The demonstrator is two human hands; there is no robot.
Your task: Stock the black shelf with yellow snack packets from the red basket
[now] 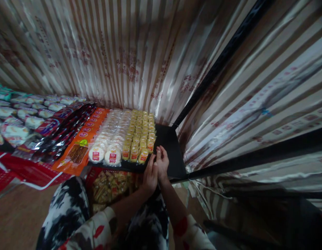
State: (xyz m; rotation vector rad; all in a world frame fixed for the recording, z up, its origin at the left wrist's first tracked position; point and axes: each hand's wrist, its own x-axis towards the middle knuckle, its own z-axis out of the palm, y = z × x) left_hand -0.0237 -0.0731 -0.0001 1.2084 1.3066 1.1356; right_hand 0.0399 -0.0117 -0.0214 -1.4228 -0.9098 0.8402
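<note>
My left hand (150,174) and my right hand (162,163) are side by side and touching at the front of a black shelf (174,149). Fingers of both hands stretch forward, slightly curved, and I see nothing held in them. Just left of my fingertips stand rows of small yellow wrapped packets (138,133). Beside those are rows of round white crackers in clear wrappers (112,152). The palms are partly hidden.
Farther left lie an orange snack bag (77,154), dark red packs (65,126) and several pale packs (16,132). Below are a red basket (25,170) and more yellow packets (111,187). A black post (210,74) and striped sheeting (111,52) surround the shelf.
</note>
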